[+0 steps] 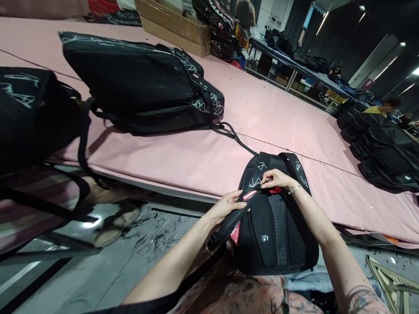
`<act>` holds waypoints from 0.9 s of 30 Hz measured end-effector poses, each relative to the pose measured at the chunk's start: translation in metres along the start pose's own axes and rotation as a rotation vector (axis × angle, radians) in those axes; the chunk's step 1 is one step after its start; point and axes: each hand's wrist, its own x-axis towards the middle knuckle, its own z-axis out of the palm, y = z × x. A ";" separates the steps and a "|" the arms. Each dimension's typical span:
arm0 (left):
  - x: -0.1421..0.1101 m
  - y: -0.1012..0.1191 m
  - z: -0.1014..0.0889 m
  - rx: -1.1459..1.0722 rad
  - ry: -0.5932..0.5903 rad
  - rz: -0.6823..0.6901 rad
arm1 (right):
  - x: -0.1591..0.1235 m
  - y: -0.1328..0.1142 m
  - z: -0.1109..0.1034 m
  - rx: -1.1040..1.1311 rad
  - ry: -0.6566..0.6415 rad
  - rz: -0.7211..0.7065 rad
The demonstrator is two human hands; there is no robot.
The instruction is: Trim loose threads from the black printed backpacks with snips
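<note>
A black backpack [294,235] leans on the table edge in front of me, its padded back side facing up. My left hand [231,205] is closed around one shoulder strap [255,176], which has white scribble print and a red-and-white label [250,195]. Farther up the same strap, my right hand [275,179] pinches with thumb and fingertips; what it holds is too small to make out. Something red shows just below those fingers. A pink-red tag [235,234] lies under the strap near its lower end.
Larger black backpacks [131,83] lie on the pink table [183,161] to the left. A cardboard box [173,28] stands at the back, and stacked black bags [382,148] sit at the right. Another person's legs and shoe [111,226] are at lower left.
</note>
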 end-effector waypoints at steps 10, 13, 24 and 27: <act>-0.001 0.010 0.013 0.020 0.069 0.030 | -0.001 -0.017 0.011 -0.046 -0.019 -0.007; -0.001 0.012 0.017 0.022 0.077 0.037 | -0.002 -0.022 0.015 -0.076 -0.024 -0.014; 0.001 0.011 0.022 0.122 0.123 0.097 | -0.007 -0.030 0.022 -0.289 0.023 -0.102; 0.002 0.010 0.023 0.100 0.115 0.101 | -0.010 -0.024 0.026 -0.233 0.043 -0.118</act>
